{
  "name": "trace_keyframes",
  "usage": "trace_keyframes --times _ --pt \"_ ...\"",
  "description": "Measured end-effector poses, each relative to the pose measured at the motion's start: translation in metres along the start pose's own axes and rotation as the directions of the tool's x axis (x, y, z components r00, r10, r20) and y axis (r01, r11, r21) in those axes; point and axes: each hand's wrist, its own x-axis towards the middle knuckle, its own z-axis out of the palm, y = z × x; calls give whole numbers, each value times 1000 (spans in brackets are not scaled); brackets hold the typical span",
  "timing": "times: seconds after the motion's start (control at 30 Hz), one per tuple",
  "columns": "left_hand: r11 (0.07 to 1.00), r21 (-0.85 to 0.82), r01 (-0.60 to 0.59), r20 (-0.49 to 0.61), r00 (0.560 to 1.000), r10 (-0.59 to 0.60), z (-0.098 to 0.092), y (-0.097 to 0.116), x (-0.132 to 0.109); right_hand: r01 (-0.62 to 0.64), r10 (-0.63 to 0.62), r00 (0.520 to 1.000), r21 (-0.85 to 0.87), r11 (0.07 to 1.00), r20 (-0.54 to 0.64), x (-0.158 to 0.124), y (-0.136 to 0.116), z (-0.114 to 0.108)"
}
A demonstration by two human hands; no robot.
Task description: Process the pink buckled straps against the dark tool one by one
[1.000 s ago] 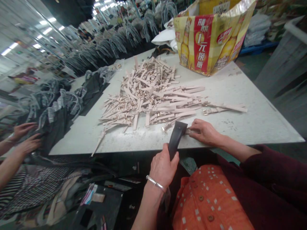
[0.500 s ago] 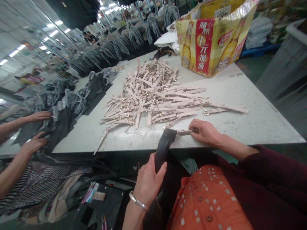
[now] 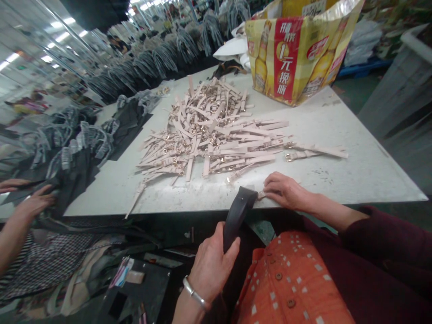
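My left hand (image 3: 212, 263) is closed round a dark strap-like piece (image 3: 236, 216) that rises to the table's near edge. My right hand (image 3: 285, 191) lies on the table with its fingers pinched on a small beige strap with a buckle (image 3: 261, 195), which touches the top of the dark piece. Just beyond my hands lies a big heap of beige buckled straps (image 3: 209, 130).
The white table (image 3: 354, 166) also bears a yellow and red printed bag (image 3: 293, 49) at the back. Dark bags with grey handles (image 3: 81, 144) lie at the left, where another person's hands (image 3: 30, 204) work. Clutter sits below the table edge.
My left hand and the dark piece have dropped lower and shifted a little. My right hand has slid nearer the table edge with the small strap. The other person's hands moved left.
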Motion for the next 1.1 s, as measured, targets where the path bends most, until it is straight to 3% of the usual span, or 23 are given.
trace_keyframes --times 0.23,0.43,0.7,0.93,1.1 --pt "1000 1 3 -17 1000 -3 -1 7 15 -21 21 997 -7 1000 77 2 2 2" --pt "1000 2 -10 -39 999 10 1 6 15 -26 26 999 14 1000 19 8 -4 6" --pt "1000 7 -11 -60 998 12 5 2 14 -48 68 979 -103 994 192 20 -14 -1" --pt "999 -12 -33 -51 998 32 4 0 13 -267 273 955 -62 962 120 20 -12 7" --pt "1000 -29 0 -21 1000 -1 2 -4 -2 -268 270 960 -34 963 75 21 -9 11"
